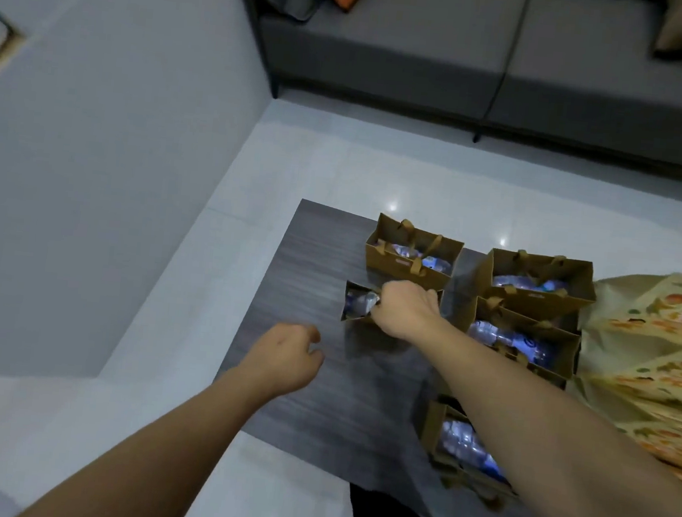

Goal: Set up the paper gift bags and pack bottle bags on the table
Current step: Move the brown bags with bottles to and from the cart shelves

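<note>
Fingers of the right hand [405,308] curl over a bottle pack [362,302] inside the paper bag [349,316]. Left hand [286,355], loosely curled and empty, should steady the rim beside that grip while the pack is pushed down.

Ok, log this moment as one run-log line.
right hand: in front-left gift bag, grips bottle bag | left hand: idle over table | other bags: filled

Five brown paper gift bags stand upright w/ mouths open on table [299,371]: far-left bag [412,253], far-right bag [537,279], mid-right bag [525,338], near bag [463,445], small left bag [358,303]. Each holds clear plastic bottles [502,340], blurred.
</note>
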`<state>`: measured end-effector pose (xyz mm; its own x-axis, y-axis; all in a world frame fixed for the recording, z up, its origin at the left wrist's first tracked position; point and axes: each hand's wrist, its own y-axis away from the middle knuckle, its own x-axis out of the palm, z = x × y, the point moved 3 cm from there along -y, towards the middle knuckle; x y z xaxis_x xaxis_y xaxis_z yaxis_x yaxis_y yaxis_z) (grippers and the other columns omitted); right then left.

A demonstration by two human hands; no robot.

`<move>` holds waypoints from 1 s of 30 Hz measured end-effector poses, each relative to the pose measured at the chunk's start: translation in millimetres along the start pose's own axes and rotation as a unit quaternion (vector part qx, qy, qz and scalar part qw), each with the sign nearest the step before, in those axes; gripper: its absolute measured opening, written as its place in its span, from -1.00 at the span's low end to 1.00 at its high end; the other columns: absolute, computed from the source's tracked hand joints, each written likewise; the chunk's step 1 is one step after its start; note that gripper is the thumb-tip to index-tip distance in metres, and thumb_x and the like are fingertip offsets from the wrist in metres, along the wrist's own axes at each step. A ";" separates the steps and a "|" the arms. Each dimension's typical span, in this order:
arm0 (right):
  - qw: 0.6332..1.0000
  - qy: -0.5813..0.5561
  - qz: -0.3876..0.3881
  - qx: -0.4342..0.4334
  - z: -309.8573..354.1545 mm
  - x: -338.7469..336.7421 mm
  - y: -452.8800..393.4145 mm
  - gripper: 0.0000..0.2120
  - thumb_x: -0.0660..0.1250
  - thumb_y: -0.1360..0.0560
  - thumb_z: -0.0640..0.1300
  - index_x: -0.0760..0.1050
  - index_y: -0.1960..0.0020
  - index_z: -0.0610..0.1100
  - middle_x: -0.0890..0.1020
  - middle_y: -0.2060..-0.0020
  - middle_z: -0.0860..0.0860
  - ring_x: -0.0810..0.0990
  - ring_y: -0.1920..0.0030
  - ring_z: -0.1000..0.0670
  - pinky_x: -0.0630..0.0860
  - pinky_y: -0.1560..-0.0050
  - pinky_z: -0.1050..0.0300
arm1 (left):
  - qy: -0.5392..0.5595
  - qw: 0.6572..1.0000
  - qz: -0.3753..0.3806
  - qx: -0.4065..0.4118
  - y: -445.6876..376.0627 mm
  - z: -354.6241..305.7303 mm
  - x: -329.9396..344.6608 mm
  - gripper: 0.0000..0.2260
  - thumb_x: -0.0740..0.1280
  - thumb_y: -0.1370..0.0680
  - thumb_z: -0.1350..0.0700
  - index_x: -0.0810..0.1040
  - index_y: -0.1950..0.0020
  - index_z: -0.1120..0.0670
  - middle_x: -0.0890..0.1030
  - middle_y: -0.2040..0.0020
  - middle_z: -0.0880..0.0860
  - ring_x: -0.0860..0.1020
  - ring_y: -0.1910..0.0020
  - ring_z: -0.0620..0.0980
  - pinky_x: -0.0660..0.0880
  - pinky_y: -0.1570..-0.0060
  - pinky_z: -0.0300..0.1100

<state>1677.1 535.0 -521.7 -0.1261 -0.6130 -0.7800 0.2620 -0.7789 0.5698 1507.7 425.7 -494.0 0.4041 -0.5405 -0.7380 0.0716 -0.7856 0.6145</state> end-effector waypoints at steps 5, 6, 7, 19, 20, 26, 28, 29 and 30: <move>0.998 -0.043 -0.016 0.047 -22.8 0.5 -26.6 -0.82 0.29 -0.58 -0.01 0.57 -0.07 -0.09 0.61 0.04 -0.06 0.59 0.00 -0.11 0.57 -0.10 -0.11 | -0.015 0.999 0.029 0.002 -22.9 -5.5 -11.4 -0.63 0.25 -0.66 -0.02 0.47 -0.44 0.07 0.52 -0.39 0.10 0.49 -0.33 0.07 0.41 -0.32 -0.10; 0.997 -0.050 -0.026 0.053 -25.2 -2.5 -29.9 -0.84 0.29 -0.59 -0.03 0.57 -0.04 -0.10 0.60 0.07 -0.06 0.59 0.03 -0.10 0.59 -0.07 -0.10 | -0.019 0.999 0.032 0.003 -26.2 -6.2 -14.0 -0.63 0.25 -0.66 -0.01 0.47 -0.44 0.07 0.51 -0.39 0.10 0.50 -0.33 0.07 0.41 -0.32 -0.10; 0.996 -0.054 -0.032 0.058 -26.7 -5.8 -32.4 -0.84 0.29 -0.60 -0.04 0.57 -0.01 -0.11 0.59 0.10 -0.06 0.59 0.05 -0.10 0.60 -0.06 -0.09 | -0.025 0.999 0.034 0.005 -29.3 -7.0 -16.7 -0.63 0.25 -0.66 -0.01 0.47 -0.44 0.07 0.51 -0.39 0.10 0.50 -0.32 0.07 0.41 -0.31 -0.11; 0.992 -0.098 -0.054 0.062 -12.2 -24.8 9.2 -0.32 0.38 -0.53 0.08 0.22 -0.57 -0.02 0.30 -0.52 -0.10 0.23 -0.51 -0.21 0.27 -0.44 -0.24 | -0.099 0.986 0.023 0.133 -37.4 -37.8 -66.4 -0.67 0.26 -0.66 -0.04 0.47 -0.40 0.02 0.53 -0.34 0.07 0.52 -0.25 0.04 0.47 -0.18 -0.14; 0.989 -0.107 -0.074 0.076 -10.8 -26.7 23.5 -0.33 0.37 -0.53 0.09 0.22 -0.57 -0.01 0.31 -0.51 -0.09 0.23 -0.51 -0.20 0.27 -0.43 -0.23 | -0.102 0.982 0.019 0.159 -34.7 -46.0 -73.7 -0.69 0.25 -0.66 -0.02 0.49 -0.38 0.02 0.55 -0.29 0.07 0.53 -0.20 0.03 0.46 -0.12 -0.16; 0.961 -0.124 -0.159 0.189 -17.6 -12.0 144.3 -0.35 0.34 -0.53 0.15 0.24 -0.54 0.00 0.39 -0.41 -0.09 0.30 -0.43 -0.18 0.35 -0.38 -0.18 | -0.166 0.923 -0.012 0.346 5.7 -109.0 -92.1 -0.89 0.27 -0.61 0.04 0.53 0.07 0.02 0.57 0.02 0.03 0.53 0.06 0.01 0.36 0.19 -0.16; 0.941 -0.144 -0.189 0.242 -25.7 5.6 191.4 -0.33 0.34 -0.52 0.17 0.22 -0.55 0.01 0.38 -0.41 -0.08 0.30 -0.44 -0.19 0.36 -0.38 -0.18 | -0.184 0.894 -0.020 0.407 25.4 -133.1 -79.9 -0.90 0.27 -0.61 0.02 0.54 0.01 0.01 0.55 0.01 0.01 0.53 0.03 -0.01 0.44 0.16 -0.17; 0.928 -0.157 -0.205 0.268 -29.2 15.8 217.3 -0.33 0.35 -0.51 0.17 0.22 -0.54 0.02 0.38 -0.39 -0.08 0.31 -0.43 -0.20 0.37 -0.37 -0.18 | -0.191 0.877 -0.019 0.440 37.6 -146.1 -69.2 -0.86 0.27 -0.61 0.00 0.56 -0.06 0.02 0.55 -0.02 0.01 0.54 -0.01 0.00 0.51 0.07 -0.13; 0.915 -0.170 -0.217 0.293 -32.1 26.9 243.2 -0.33 0.35 -0.51 0.18 0.23 -0.53 0.02 0.39 -0.38 -0.08 0.32 -0.42 -0.21 0.37 -0.37 -0.17 | -0.198 0.861 -0.013 0.469 52.8 -158.6 -57.3 -0.82 0.27 -0.61 -0.01 0.58 -0.13 0.01 0.56 -0.06 0.01 0.55 -0.06 0.02 0.55 -0.04 -0.06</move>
<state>1768.2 333.3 -412.4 -0.4123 -0.1568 -0.8974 -0.4298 -0.8350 0.3434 1633.0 463.0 -375.0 0.0572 -0.4332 -0.8995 -0.7665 -0.5963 0.2384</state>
